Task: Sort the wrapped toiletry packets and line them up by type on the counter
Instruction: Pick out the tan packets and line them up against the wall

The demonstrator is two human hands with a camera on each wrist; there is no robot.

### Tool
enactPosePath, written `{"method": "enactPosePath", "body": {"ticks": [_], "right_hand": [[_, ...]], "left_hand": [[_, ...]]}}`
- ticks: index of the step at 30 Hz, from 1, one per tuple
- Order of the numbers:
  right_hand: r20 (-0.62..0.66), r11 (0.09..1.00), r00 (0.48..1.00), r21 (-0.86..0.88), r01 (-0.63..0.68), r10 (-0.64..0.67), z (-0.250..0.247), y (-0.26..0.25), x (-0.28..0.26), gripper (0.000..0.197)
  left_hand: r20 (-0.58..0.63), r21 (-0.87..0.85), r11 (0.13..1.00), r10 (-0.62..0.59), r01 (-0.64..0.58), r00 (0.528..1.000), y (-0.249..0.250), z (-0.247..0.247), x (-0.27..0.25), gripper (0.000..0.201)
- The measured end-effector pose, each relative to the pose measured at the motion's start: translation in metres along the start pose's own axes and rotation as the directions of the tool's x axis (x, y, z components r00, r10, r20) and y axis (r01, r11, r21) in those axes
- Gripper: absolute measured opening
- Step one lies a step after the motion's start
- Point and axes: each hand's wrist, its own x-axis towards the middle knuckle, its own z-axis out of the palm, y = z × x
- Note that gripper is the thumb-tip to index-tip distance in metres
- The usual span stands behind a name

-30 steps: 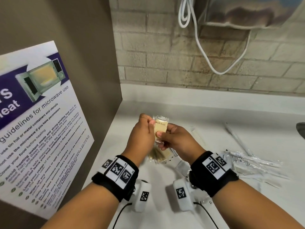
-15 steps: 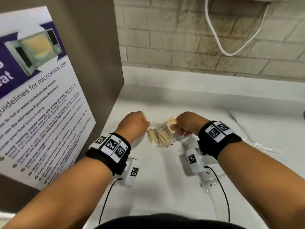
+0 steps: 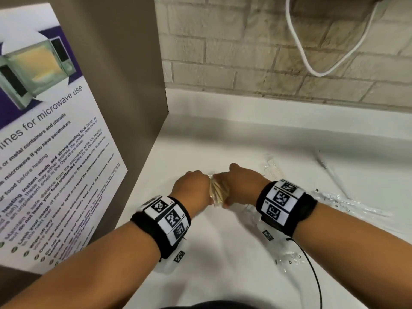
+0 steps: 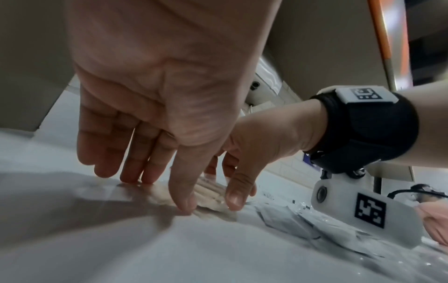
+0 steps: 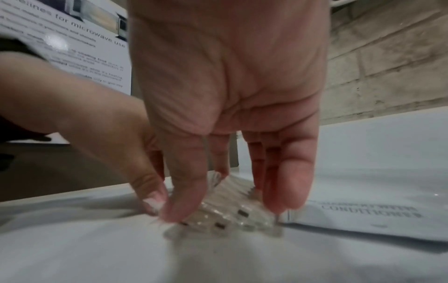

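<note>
- Soap packets (image 3: 218, 192), tan and clear-wrapped, are now fanned flat on the tabletop (image 3: 223, 253); a second ago one was held raised.
- Left hand (image 3: 192, 188) and right hand (image 3: 242, 182) are set against opposite sides of the group, fingers (image 5: 286, 191) straight, tips squaring it.
- Conditioner sachet (image 5: 371, 212) lies just beside.
- One type is judged gathered; clear wrapped items (image 3: 347, 201) remain unsorted.

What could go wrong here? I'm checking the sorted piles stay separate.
1. The tan packets are squeezed between the left hand and right hand as a loose fan; some could slip out of line on release.
2. The white conditioner sachet lies right beside them, so types could mix.
3. The right wrist hangs close above clear wrappers and might drag them.
</note>
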Motion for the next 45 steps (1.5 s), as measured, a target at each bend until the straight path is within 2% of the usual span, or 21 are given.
{"method": "enactPosePath", "body": {"ticks": [3, 8, 13, 18, 23, 27, 30, 32, 36, 40, 42, 43, 45], "right_hand": [[-0.041, 0.999, 0.998, 0.006, -0.047, 0.047, -0.003, -0.002, 0.011, 0.061], [-0.011, 0.998, 0.998, 0.016, -0.059, 0.059, -0.021, 0.0, 0.046, 0.061], [-0.004, 0.998, 0.999, -0.05, -0.047, 0.046, -0.052, 0.0, 0.097, 0.057], [-0.014, 0.999, 0.999, -0.013, -0.039, 0.038, -0.077, 0.004, 0.163, 0.054], [-0.039, 0.997, 0.997, -0.015, -0.074, 0.074, -0.093, 0.023, 0.214, 0.051], [-0.081, 0.995, 0.993, 0.04, -0.086, 0.089, -0.101, 0.029, 0.246, 0.051], [-0.109, 0.994, 0.99, 0.075, -0.081, 0.089, -0.102, 0.034, 0.258, 0.055], [-0.148, 0.992, 0.986, 0.108, -0.065, 0.08, -0.104, 0.037, 0.26, 0.059], [-0.172, 0.993, 0.984, 0.113, -0.031, 0.05, -0.104, 0.041, 0.258, 0.065], [-0.099, 0.979, 0.974, 0.047, -0.199, 0.203, -0.1, 0.056, 0.245, 0.075], [-0.145, 0.976, 0.965, 0.017, -0.217, 0.217, -0.101, 0.064, 0.236, 0.074], [-0.207, 0.983, 0.962, 0.01, -0.182, 0.18, -0.102, 0.065, 0.232, 0.07], [-0.329, 1.0, 0.944, -0.025, -0.009, 0.0, -0.103, 0.06, 0.231, 0.06]], "left_hand": [[0.013, 0.121, 0.993, 0.006, -0.008, 1.0, 0.001, -0.006, 0.011, 0.019], [0.069, 0.208, 0.978, -0.023, 0.008, 0.997, -0.009, -0.022, 0.044, 0.02], [0.044, 0.241, 0.97, -0.058, 0.045, 0.997, -0.035, -0.04, 0.094, 0.026], [0.032, 0.203, 0.969, -0.153, 0.143, 0.988, -0.065, -0.048, 0.156, 0.028], [0.085, 0.177, 0.977, -0.138, 0.121, 0.987, -0.086, -0.062, 0.202, 0.028], [0.026, 0.195, 0.971, -0.145, 0.137, 0.989, -0.097, -0.065, 0.223, 0.029], [-0.016, 0.191, 0.971, -0.145, 0.145, 0.989, -0.1, -0.066, 0.228, 0.03], [-0.05, 0.127, 0.973, -0.189, 0.194, 0.981, -0.104, -0.063, 0.232, 0.028], [-0.036, 0.094, 0.962, -0.253, 0.255, 0.967, -0.108, -0.058, 0.237, 0.031], [-0.062, -0.011, 0.965, -0.261, 0.261, 0.963, -0.112, -0.052, 0.238, 0.034], [-0.08, -0.054, 0.962, -0.271, 0.267, 0.959, -0.115, -0.047, 0.237, 0.036], [-0.096, -0.076, 0.962, -0.27, 0.264, 0.958, -0.116, -0.045, 0.235, 0.035], [-0.085, -0.098, 0.958, -0.279, 0.27, 0.957, -0.117, -0.041, 0.233, 0.032]]}}
